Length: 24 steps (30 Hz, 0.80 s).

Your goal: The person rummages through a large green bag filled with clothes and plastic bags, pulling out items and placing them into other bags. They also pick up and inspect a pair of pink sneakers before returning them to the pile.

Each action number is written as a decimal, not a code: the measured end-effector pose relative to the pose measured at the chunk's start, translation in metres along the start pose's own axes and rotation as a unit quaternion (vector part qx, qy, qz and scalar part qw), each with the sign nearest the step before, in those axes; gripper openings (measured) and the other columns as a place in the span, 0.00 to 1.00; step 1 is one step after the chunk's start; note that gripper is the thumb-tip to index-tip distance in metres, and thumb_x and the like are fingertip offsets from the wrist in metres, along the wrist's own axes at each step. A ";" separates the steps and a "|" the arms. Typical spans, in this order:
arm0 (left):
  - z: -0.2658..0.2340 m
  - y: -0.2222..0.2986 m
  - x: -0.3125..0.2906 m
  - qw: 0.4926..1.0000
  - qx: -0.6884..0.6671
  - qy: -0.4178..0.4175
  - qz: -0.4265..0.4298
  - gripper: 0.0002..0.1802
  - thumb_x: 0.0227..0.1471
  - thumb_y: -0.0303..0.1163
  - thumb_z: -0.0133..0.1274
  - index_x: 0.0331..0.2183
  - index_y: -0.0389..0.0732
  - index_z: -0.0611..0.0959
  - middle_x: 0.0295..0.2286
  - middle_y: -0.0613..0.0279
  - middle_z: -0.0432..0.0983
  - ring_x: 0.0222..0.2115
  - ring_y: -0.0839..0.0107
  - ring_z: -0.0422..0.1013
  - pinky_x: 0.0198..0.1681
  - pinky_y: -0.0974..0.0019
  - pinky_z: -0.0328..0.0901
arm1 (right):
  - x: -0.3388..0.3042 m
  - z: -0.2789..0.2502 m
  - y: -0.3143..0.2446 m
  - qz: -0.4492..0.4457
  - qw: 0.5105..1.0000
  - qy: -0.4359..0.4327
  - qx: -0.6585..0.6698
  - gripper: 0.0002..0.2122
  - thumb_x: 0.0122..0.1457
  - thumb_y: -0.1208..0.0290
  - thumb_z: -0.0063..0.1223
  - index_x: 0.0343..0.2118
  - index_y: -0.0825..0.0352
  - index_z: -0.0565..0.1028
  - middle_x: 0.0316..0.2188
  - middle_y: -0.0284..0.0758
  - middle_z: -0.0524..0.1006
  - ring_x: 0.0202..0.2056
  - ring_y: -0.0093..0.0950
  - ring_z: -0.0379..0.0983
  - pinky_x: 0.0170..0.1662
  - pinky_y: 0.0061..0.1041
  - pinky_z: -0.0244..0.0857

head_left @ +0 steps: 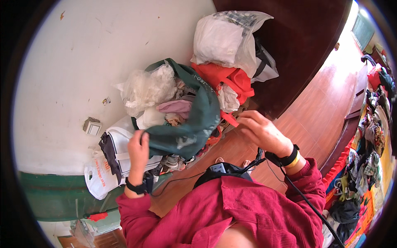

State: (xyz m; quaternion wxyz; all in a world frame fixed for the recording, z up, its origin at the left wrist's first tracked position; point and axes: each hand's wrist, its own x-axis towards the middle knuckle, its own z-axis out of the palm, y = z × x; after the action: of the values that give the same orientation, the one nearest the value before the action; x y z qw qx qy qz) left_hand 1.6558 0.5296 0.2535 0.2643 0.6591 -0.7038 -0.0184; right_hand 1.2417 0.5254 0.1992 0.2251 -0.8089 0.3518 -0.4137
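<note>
A dark green cloth bag (202,111) gapes open in front of me. My left hand (138,149) is closed on its near left rim. Inside the bag lie a crumpled clear plastic bag (151,89), a pink cloth (177,107) and other pale fabric. My right hand (264,132) is held to the right of the bag, fingers stretched and slightly apart, with nothing seen in them. Its fingertips are close to the strap of a red bag (223,74); whether they touch it I cannot tell.
A clear plastic bag of white cloth (219,41) sits atop the red bag, beside a dark brown panel (297,41). White bags (99,177) stand at left against the wall. Clothes (368,165) are heaped at the far right. A black cable (312,208) runs past my right arm.
</note>
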 end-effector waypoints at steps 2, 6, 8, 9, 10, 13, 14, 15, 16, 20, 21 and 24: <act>0.006 -0.023 0.025 0.997 0.069 0.033 -0.008 0.11 0.55 0.34 0.50 0.33 0.35 0.78 0.24 0.44 0.74 0.27 0.47 0.72 0.29 0.52 0.64 | -0.020 -0.014 0.017 0.064 0.998 -0.011 -0.001 0.11 0.53 0.77 0.52 0.41 0.70 0.72 0.40 0.44 0.70 0.41 0.42 0.71 0.45 0.33 0.67; 0.057 -0.066 0.048 0.944 0.306 -0.109 -0.047 0.10 0.54 0.32 0.42 0.31 0.40 0.78 0.26 0.47 0.77 0.30 0.48 0.74 0.31 0.50 0.66 | -0.064 -0.029 0.044 0.172 0.984 -0.009 -0.035 0.08 0.56 0.75 0.49 0.39 0.69 0.73 0.36 0.44 0.73 0.35 0.42 0.73 0.39 0.34 0.68; 0.087 -0.082 0.050 0.956 0.274 -0.103 -0.005 0.10 0.51 0.30 0.39 0.31 0.41 0.76 0.27 0.49 0.78 0.31 0.49 0.74 0.33 0.48 0.66 | -0.083 -0.029 0.053 0.198 0.979 -0.010 -0.047 0.08 0.56 0.75 0.49 0.39 0.70 0.73 0.34 0.44 0.74 0.34 0.43 0.74 0.38 0.33 0.68; 0.098 -0.089 0.051 0.955 0.276 -0.106 -0.004 0.09 0.51 0.29 0.39 0.30 0.40 0.75 0.28 0.48 0.78 0.31 0.48 0.74 0.34 0.46 0.65 | -0.090 -0.028 0.055 0.205 0.977 -0.010 -0.049 0.08 0.56 0.75 0.48 0.38 0.70 0.73 0.33 0.44 0.74 0.34 0.43 0.74 0.38 0.33 0.68; 0.105 -0.094 0.049 0.953 0.282 -0.110 -0.008 0.09 0.51 0.29 0.40 0.30 0.40 0.75 0.28 0.48 0.78 0.31 0.48 0.74 0.34 0.46 0.65 | -0.098 -0.025 0.058 0.216 0.975 -0.013 -0.045 0.08 0.56 0.75 0.49 0.38 0.70 0.73 0.32 0.44 0.74 0.34 0.43 0.74 0.38 0.33 0.69; 0.104 -0.099 0.047 0.957 0.265 -0.113 -0.002 0.10 0.51 0.30 0.40 0.32 0.39 0.75 0.28 0.49 0.78 0.32 0.47 0.74 0.35 0.46 0.65 | -0.113 -0.021 0.063 0.242 0.969 -0.022 -0.037 0.08 0.57 0.74 0.49 0.38 0.70 0.74 0.31 0.44 0.75 0.34 0.43 0.74 0.39 0.33 0.69; 0.098 -0.097 0.046 0.955 0.267 -0.128 -0.003 0.10 0.51 0.30 0.40 0.33 0.39 0.75 0.28 0.48 0.78 0.31 0.47 0.74 0.35 0.46 0.65 | -0.117 -0.021 0.064 0.244 0.969 -0.023 -0.038 0.08 0.57 0.74 0.49 0.38 0.70 0.74 0.31 0.44 0.75 0.34 0.43 0.74 0.39 0.33 0.69; 0.088 -0.094 0.045 0.951 0.268 -0.151 -0.017 0.11 0.52 0.31 0.40 0.33 0.38 0.75 0.27 0.48 0.77 0.31 0.47 0.74 0.35 0.47 0.66 | -0.121 -0.022 0.064 0.247 0.968 -0.022 -0.039 0.08 0.57 0.74 0.49 0.38 0.70 0.74 0.31 0.44 0.75 0.34 0.42 0.74 0.39 0.33 0.69; 0.077 -0.088 0.044 0.945 0.272 -0.176 -0.035 0.12 0.52 0.31 0.39 0.34 0.38 0.75 0.27 0.47 0.77 0.31 0.47 0.74 0.35 0.47 0.66 | -0.125 -0.022 0.064 0.243 0.969 -0.021 -0.039 0.08 0.57 0.74 0.49 0.38 0.70 0.74 0.31 0.44 0.75 0.34 0.42 0.74 0.39 0.33 0.69; 0.034 -0.051 0.031 0.941 0.299 -0.156 0.016 0.13 0.52 0.36 0.47 0.32 0.36 0.77 0.29 0.45 0.77 0.33 0.47 0.73 0.35 0.47 0.66 | -0.134 -0.033 0.065 0.245 0.969 0.001 -0.038 0.08 0.56 0.75 0.48 0.38 0.69 0.74 0.32 0.44 0.76 0.35 0.43 0.74 0.39 0.33 0.69; 0.026 -0.039 0.029 0.938 0.306 -0.163 0.004 0.14 0.49 0.39 0.52 0.30 0.35 0.78 0.29 0.45 0.77 0.33 0.48 0.73 0.35 0.48 0.67 | -0.134 -0.036 0.065 0.243 0.969 0.006 -0.041 0.08 0.56 0.75 0.48 0.37 0.69 0.74 0.32 0.44 0.76 0.35 0.43 0.74 0.39 0.33 0.69; -0.001 -0.003 0.027 0.915 0.329 -0.234 -0.004 0.16 0.48 0.41 0.54 0.30 0.35 0.79 0.29 0.46 0.77 0.33 0.49 0.73 0.36 0.51 0.68 | -0.131 -0.041 0.068 0.249 0.968 0.011 -0.039 0.08 0.56 0.75 0.48 0.37 0.69 0.74 0.32 0.44 0.76 0.35 0.43 0.74 0.40 0.33 0.69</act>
State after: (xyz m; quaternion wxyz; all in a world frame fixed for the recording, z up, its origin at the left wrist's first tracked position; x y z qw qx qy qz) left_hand 1.6592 0.5045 0.2623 -0.1403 0.6885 -0.7090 0.0593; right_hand 1.1282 0.5768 0.1104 0.2855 -0.6996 0.5603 -0.3394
